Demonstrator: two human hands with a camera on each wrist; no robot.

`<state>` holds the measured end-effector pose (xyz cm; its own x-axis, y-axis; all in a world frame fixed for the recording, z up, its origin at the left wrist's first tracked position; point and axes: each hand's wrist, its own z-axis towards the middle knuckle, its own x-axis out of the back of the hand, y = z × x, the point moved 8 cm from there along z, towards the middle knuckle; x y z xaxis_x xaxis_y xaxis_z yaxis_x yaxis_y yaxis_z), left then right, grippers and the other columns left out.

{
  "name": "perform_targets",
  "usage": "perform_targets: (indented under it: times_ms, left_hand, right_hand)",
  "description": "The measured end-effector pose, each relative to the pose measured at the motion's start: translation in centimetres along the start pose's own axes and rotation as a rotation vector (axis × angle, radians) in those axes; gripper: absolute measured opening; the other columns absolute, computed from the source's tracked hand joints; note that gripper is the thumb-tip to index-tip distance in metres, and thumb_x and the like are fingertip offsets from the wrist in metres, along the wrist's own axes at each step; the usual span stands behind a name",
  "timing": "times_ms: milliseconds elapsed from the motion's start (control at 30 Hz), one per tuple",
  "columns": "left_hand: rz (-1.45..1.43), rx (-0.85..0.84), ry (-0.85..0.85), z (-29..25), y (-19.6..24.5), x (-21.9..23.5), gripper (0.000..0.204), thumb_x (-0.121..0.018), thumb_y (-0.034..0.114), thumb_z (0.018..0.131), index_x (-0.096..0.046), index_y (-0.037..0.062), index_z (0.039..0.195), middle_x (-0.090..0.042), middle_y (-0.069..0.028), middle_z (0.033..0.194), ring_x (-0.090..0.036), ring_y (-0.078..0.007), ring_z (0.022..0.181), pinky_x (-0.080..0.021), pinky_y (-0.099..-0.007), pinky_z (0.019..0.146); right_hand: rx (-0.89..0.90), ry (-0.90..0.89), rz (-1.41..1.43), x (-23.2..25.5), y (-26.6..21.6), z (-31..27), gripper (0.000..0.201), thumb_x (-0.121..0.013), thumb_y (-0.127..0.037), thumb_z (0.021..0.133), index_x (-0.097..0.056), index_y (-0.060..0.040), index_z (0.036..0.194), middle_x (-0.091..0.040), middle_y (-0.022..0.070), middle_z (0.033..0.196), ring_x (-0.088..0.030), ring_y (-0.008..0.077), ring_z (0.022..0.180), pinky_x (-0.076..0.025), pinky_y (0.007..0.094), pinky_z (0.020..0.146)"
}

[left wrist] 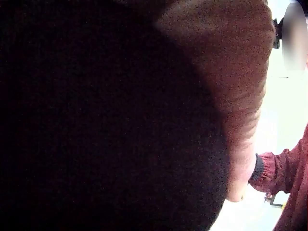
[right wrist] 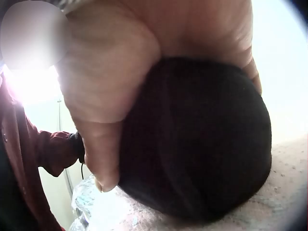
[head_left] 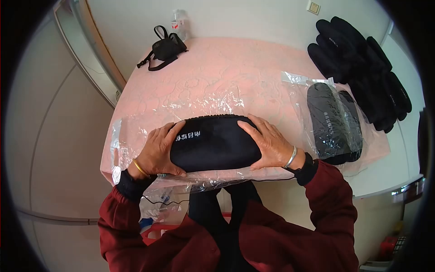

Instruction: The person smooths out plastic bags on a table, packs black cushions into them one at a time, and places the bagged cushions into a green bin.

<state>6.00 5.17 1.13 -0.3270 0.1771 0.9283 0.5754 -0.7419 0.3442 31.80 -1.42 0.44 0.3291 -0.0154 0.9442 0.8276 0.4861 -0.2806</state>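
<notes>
Two hands gripped one black, oval, padded fabric bundle with white lettering (head_left: pixel 213 143) at the table's near edge, above a clear plastic bag (head_left: pixel 136 129) spread on the pink patterned tablecloth (head_left: pixel 235 63). The left hand (head_left: pixel 158 149) curled round its nine o'clock end; the right hand (head_left: pixel 269 145) clasped its three o'clock end, thumb beneath. At three o'clock lay a bagged black bundle (head_left: pixel 333 122); at one o'clock, a stack of black bundles (head_left: pixel 362 68); at eleven o'clock, a small black strap pouch (head_left: pixel 165 47).
</notes>
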Motion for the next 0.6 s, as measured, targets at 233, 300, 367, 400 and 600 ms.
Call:
perform_targets:
  times_ms: [233, 300, 367, 400, 600]
  left_hand:
    - [-0.12, 0.088, 0.189, 0.4, -1.7, -1.2, 0.119, -0.093, 0.035, 0.048, -0.035, 0.0112, 0.149, -0.052, -0.0217, 0.132, -0.051, -0.0396, 0.122, -0.041, -0.0454, 0.103]
    - [-0.129, 0.124, 0.203, 0.5, -1.3, -1.5, 0.117, -0.092, 0.033, 0.048, -0.036, 0.0105, 0.148, -0.055, -0.0216, 0.129, -0.053, -0.0398, 0.12, -0.043, -0.0448, 0.102]
    - [-0.128, 0.196, 0.206, 0.3, -1.4, -1.0, 0.111, -0.091, 0.03, 0.049, -0.04, 0.0092, 0.146, -0.06, -0.0215, 0.123, -0.056, -0.04, 0.117, -0.046, -0.0435, 0.099]
    - [-0.12, 0.194, 0.221, 0.3, -1.6, -0.7, 0.111, -0.091, 0.03, 0.049, -0.04, 0.0092, 0.146, -0.06, -0.0215, 0.123, -0.056, -0.04, 0.117, -0.046, -0.0435, 0.099]
    - [-0.421, 0.233, 0.336, -2.7, -2.1, 1.9, 0.1, -0.09, 0.021, 0.052, -0.046, 0.0052, 0.14, -0.065, -0.0174, 0.118, -0.063, -0.0282, 0.114, -0.048, -0.037, 0.1]
  right_hand:
    - [-0.036, 0.02, 0.098, -1.2, 2.2, 0.9, 0.127, -0.095, -0.032, 0.047, -0.027, -0.0107, 0.153, -0.036, 0.0188, 0.146, -0.04, 0.0408, 0.13, -0.035, 0.0472, 0.111]
    - [-0.016, 0.041, 0.084, -1.0, 2.3, 0.8, 0.123, -0.093, -0.033, 0.051, -0.028, -0.011, 0.152, -0.038, 0.0185, 0.145, -0.041, 0.0394, 0.13, -0.036, 0.0468, 0.11]
    - [0.019, 0.102, 0.086, -0.7, 2.2, 0.7, 0.114, -0.091, -0.035, 0.059, -0.03, -0.0115, 0.152, -0.042, 0.0179, 0.141, -0.044, 0.0368, 0.128, -0.038, 0.046, 0.108]
    - [0.031, 0.11, 0.077, -0.5, 2.4, 0.7, 0.114, -0.091, -0.035, 0.059, -0.03, -0.0115, 0.152, -0.042, 0.0179, 0.141, -0.044, 0.0368, 0.128, -0.038, 0.046, 0.108]
    - [-0.395, 0.25, 0.952, -0.7, 10.1, -0.2, 0.067, -0.075, -0.035, 0.085, -0.048, -0.0015, 0.136, -0.06, 0.0101, 0.116, -0.06, 0.0181, 0.101, -0.05, 0.0319, 0.084]
